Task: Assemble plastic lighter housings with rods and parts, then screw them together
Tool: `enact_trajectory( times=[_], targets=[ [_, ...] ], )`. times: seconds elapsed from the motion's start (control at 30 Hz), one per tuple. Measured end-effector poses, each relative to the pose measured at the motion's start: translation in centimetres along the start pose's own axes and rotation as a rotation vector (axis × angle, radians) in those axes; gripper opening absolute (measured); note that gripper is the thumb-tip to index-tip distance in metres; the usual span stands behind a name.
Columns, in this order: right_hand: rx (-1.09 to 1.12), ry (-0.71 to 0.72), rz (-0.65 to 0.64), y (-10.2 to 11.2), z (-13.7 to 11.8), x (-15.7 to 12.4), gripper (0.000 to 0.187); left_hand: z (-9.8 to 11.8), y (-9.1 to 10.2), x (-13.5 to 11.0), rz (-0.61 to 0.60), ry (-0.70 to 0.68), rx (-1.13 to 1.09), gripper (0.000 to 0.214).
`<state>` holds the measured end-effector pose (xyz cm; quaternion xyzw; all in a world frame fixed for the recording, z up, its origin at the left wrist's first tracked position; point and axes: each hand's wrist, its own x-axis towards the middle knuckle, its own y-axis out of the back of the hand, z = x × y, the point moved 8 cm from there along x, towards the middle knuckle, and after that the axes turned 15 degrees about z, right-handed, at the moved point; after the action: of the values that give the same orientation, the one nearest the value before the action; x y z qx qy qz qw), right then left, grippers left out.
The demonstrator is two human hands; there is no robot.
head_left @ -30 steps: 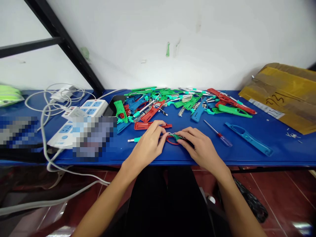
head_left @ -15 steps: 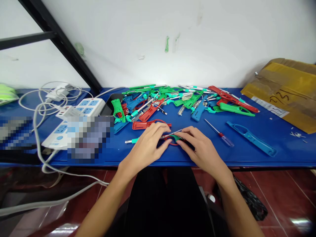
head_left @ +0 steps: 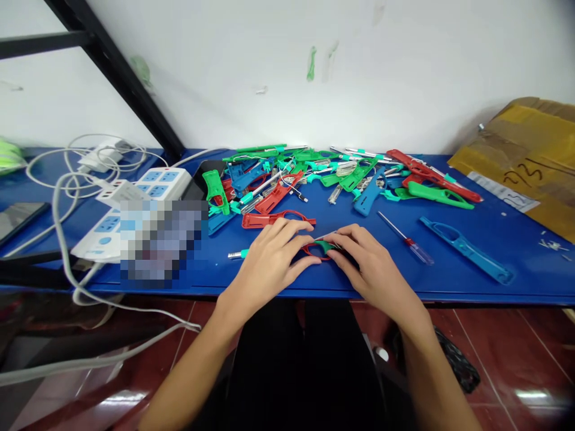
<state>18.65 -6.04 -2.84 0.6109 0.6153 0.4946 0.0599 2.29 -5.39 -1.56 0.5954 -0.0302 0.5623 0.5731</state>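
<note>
My left hand [head_left: 269, 260] and my right hand [head_left: 368, 266] meet at the front of the blue table [head_left: 287, 281]. Between them lies a red plastic handle piece [head_left: 314, 250] with a green part and a thin metal rod on it. The fingers of both hands are curled and pinched on this piece. A second red handle piece [head_left: 269, 219] lies flat just beyond my left fingers. A green-tipped metal rod [head_left: 238, 255] rests to the left of my left hand.
A heap of red, green and blue plastic handle pieces and metal rods [head_left: 332, 173] fills the back of the table. A small screwdriver [head_left: 406, 239] and a blue handle piece [head_left: 467, 257] lie to the right. White power strips with cables [head_left: 135, 197] sit left. Flattened cardboard [head_left: 525, 155] lies far right.
Both hands stayed on the red piece with small finger shifts. The view tilted slightly, so the table sits a little higher and to the right.
</note>
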Motion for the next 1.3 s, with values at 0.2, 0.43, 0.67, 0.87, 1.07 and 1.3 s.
enact_trajectory(
  times=[0.2, 0.43, 0.67, 0.87, 1.07, 1.3],
  targets=[
    [0.014, -0.017, -0.008, 0.0, -0.1, 0.2, 0.024, -0.2, 0.2, 0.1, 0.017, -0.012, -0.103, 0.019],
    [0.029, -0.068, 0.052, 0.0, 0.7, 0.2, 0.016, -0.7, -0.5, 0.6, -0.016, 0.066, -0.076, 0.017],
    [0.201, -0.133, -0.074, 1.3, 1.9, 0.8, 0.011, 0.8, -1.5, 2.2, -0.128, -0.151, 0.185, 0.008],
    [0.303, -0.102, -0.006, 1.7, 2.5, 0.7, 0.003, -0.8, -1.8, 2.9, -0.19, -0.101, 0.037, 0.014],
    [0.324, -0.103, 0.012, 1.2, 2.8, 0.6, 0.007, -0.6, -2.2, 3.6, -0.282, 0.002, 0.01, 0.016],
    [0.295, -0.103, 0.031, 1.6, 2.6, 0.6, 0.003, -0.9, -2.5, 3.4, -0.328, 0.067, 0.05, 0.016]
  ],
)
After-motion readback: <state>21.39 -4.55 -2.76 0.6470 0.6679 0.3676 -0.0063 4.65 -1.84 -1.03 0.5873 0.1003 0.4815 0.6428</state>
